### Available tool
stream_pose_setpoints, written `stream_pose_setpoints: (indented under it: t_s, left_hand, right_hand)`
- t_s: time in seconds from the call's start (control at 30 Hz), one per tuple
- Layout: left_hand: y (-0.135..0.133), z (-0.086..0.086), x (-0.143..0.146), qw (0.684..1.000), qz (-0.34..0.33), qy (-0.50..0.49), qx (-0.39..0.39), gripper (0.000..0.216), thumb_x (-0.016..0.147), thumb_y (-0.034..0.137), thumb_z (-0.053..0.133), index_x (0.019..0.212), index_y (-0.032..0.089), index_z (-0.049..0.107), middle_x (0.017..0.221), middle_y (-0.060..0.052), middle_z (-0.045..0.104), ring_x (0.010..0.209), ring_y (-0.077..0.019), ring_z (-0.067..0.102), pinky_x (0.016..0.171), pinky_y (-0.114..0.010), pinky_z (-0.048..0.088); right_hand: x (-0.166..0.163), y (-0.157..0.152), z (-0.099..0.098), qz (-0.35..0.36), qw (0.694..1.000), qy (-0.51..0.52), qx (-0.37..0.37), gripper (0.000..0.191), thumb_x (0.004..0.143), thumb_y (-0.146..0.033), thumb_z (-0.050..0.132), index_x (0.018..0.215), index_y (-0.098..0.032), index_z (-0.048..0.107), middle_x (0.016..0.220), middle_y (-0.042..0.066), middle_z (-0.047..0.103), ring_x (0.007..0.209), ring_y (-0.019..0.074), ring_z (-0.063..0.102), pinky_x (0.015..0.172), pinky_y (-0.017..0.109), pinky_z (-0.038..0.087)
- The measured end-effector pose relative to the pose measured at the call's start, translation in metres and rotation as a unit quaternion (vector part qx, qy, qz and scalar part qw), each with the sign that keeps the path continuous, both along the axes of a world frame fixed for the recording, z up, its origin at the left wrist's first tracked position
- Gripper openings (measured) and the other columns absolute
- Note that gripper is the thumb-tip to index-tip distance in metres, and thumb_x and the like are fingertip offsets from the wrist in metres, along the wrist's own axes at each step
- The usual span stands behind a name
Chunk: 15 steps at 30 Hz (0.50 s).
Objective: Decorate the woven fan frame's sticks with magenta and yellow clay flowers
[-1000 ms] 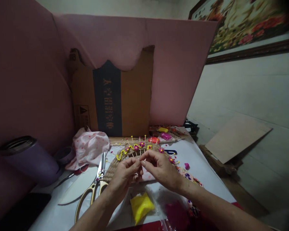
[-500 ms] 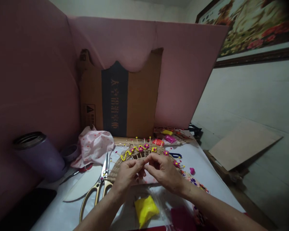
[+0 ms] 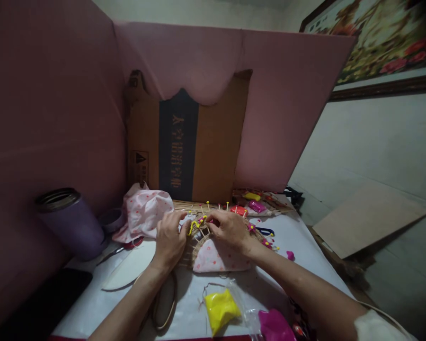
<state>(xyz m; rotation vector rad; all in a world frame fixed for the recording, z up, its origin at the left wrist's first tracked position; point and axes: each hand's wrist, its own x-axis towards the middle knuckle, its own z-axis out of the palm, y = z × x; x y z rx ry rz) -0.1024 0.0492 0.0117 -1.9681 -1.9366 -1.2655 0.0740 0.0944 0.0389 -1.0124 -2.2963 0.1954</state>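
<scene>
A woven straw piece (image 3: 187,255) with a curved opening stands on the table, pink dotted cloth (image 3: 218,258) filling its lower middle. Toothpick-like sticks with yellow and magenta tips poke out along its top. A wavy yellow clay strand (image 3: 196,225) runs along the upper left of the weave. My left hand (image 3: 171,239) is at the left rim beside this strand, thumb and forefinger apart. My right hand (image 3: 230,231) reaches over the top of the weave, thumb and forefinger pinched near the strand's right end. Whatever those fingertips hold is too small to make out.
Scissors (image 3: 165,327) lie below my left forearm, partly hidden. In front are a yellow clay packet (image 3: 222,308) and a magenta one (image 3: 275,324). A purple tumbler (image 3: 73,227), a dotted cloth bundle (image 3: 144,208) and a cardboard sheet (image 3: 220,147) stand behind and left.
My hands were together in front of the weave; they have parted and moved up to its top edge. The left went leftward, and the dotted cloth shows more. The view has shifted slightly.
</scene>
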Motion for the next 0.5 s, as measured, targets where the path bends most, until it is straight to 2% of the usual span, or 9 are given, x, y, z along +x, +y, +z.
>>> stream_pose_setpoints:
  t_s: [0.17, 0.27, 0.5]
  left_hand:
    - [-0.001, -0.008, 0.007, 0.997, -0.023, 0.062, -0.033, 0.032, 0.079, 0.025, 0.056, 0.11, 0.018, 0.057, 0.095, -0.009, 0.066, 0.093, -0.0257, 0.054, 0.082, -0.041, 0.039]
    - [0.001, -0.012, 0.007, 0.997, -0.027, 0.067, -0.035, 0.032, 0.079, 0.026, 0.057, 0.111, 0.019, 0.057, 0.1, -0.01, 0.065, 0.096, -0.0259, 0.053, 0.082, -0.04, 0.04]
    - [0.002, -0.014, 0.006, 0.997, -0.021, 0.061, -0.038, 0.031, 0.078, 0.027, 0.058, 0.108, 0.019, 0.059, 0.096, -0.01, 0.064, 0.093, -0.0261, 0.054, 0.081, -0.04, 0.041]
  right_hand:
    - [-0.003, 0.003, -0.001, -0.007, 1.0, -0.022, 0.004, 0.011, 0.078, -0.014, 0.056, 0.081, -0.019, 0.065, 0.081, 0.003, 0.068, 0.073, 0.0162, 0.06, 0.064, 0.024, 0.038]
    - [-0.005, 0.005, -0.003, -0.007, 1.0, -0.026, 0.006, 0.01, 0.08, -0.015, 0.056, 0.081, -0.02, 0.065, 0.081, 0.003, 0.068, 0.073, 0.0154, 0.06, 0.063, 0.023, 0.038]
    - [-0.007, 0.01, -0.008, 0.001, 1.0, -0.024, 0.007, 0.009, 0.082, -0.025, 0.059, 0.077, -0.02, 0.065, 0.08, 0.003, 0.068, 0.07, 0.0148, 0.059, 0.062, 0.024, 0.036]
